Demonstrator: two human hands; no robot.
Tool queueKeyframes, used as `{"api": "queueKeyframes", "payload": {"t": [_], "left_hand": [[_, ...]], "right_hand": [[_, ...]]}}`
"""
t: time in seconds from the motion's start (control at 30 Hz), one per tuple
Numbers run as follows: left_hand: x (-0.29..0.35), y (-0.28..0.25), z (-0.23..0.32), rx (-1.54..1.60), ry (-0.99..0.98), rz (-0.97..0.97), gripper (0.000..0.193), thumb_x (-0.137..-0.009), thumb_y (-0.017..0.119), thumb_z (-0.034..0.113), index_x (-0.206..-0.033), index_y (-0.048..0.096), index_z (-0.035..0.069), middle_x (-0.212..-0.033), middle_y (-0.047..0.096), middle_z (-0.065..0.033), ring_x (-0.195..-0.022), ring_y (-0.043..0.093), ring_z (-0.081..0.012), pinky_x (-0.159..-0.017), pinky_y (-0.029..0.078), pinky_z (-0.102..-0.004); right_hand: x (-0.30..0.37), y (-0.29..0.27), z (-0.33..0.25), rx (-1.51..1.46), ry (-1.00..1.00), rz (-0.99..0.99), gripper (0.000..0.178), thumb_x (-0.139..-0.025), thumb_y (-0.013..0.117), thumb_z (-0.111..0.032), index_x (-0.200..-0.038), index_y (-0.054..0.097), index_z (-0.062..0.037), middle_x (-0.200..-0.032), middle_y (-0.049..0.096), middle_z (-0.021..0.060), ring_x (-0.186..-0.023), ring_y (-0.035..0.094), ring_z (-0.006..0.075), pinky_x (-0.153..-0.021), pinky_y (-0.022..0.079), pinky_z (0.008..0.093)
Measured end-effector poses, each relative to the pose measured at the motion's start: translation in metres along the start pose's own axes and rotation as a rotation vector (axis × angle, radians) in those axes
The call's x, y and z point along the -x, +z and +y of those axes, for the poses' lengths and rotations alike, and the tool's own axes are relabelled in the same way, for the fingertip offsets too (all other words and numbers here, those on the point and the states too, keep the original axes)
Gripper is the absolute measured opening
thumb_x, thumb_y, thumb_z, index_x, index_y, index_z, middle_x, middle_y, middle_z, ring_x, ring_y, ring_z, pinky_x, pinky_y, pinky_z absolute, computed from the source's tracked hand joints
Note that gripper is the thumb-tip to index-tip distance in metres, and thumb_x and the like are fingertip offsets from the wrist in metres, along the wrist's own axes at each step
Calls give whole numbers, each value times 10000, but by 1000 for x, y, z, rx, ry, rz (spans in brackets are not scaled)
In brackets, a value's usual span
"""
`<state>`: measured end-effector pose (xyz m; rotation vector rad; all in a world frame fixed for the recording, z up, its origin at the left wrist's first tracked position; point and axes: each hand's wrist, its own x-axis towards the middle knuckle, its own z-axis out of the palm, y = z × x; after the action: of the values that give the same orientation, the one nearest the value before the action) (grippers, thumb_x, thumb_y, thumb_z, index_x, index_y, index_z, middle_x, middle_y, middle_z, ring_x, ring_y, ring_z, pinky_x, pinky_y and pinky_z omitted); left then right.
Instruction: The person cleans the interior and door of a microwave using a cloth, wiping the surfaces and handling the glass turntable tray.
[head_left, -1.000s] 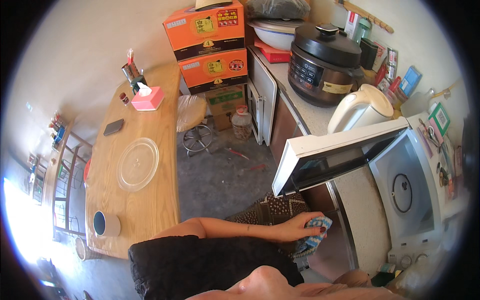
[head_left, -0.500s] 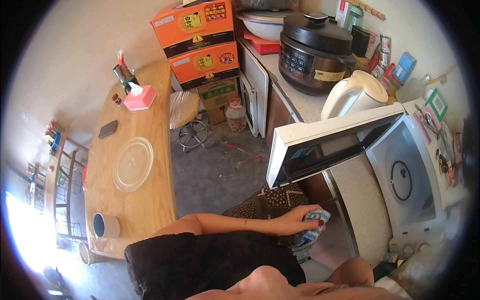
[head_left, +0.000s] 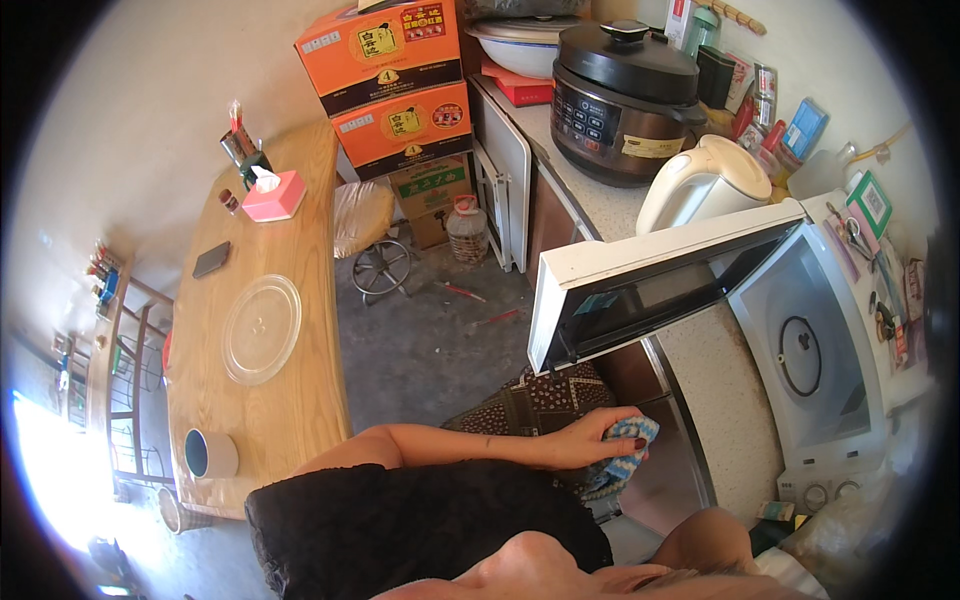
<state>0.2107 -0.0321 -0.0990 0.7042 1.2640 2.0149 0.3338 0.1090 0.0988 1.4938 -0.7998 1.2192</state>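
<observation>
L hand pinches a crumpled blue-and-white cloth in front of the cupboard, near the open microwave door; R hand hidden, grip can't be told. Bunching it firmly, w/ loose edges tucked, would prob. keep it under control.

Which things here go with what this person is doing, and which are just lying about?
In hand or likely in use:
blue-and-white cloth, held in the left hand
open microwave
clear glass plate, perhaps its turntable

Seemingly just lying about:
pink tissue box
mug
cream kettle
dark cooker
orange boxes
</observation>
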Motion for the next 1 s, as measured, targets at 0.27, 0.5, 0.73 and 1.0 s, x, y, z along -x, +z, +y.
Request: {"api": "queueKeyframes", "payload": {"t": [0.27, 0.5, 0.73, 1.0], "left_hand": [[0, -1, -5, -25, 14, -1, 288, -954, 608, 241, -1125, 536, 20, -1021, 659, -62, -996, 598, -114, -874, 478, -272], [2, -2, -1, -4, -32, 6, 255, -964, 592, 217, -1119, 541, 20, -1029, 658, -57, -1000, 600, -112, -880, 479, -275], [2, -3, -2, -27, -23, 0, 252, -964, 591, 216, -1113, 539, 20, -1027, 657, -56, -993, 599, -106, -886, 471, -274], [2, -3, -2, -46, -21, 5, 250, -965, 589, 220, -1105, 535, 20, -1034, 658, -59, -995, 599, -110, -877, 473, -275]], "right_hand": [[11, 2, 30, 650, -492, -292, 277, -918, 499, -44, -1150, 577, 84, -1122, 640, 168, -1076, 588, 282, -890, 527, 372], [22, 2, 18, 721, -554, -301, 291, -960, 479, -120, -1171, 559, 63, -1130, 620, 179, -1101, 560, 285, -964, 493, 393], [19, 2, 28, 758, -585, -268, 213, -963, 456, -116, -1063, 559, 43, -1000, 606, 146, -992, 565, 250, -909, 503, 369], [13, -1, 37, 865, -689, -281, 185, -968, 429, -110, -940, 558, 19, -852, 592, 108, -867, 571, 210, -845, 514, 341]]}}
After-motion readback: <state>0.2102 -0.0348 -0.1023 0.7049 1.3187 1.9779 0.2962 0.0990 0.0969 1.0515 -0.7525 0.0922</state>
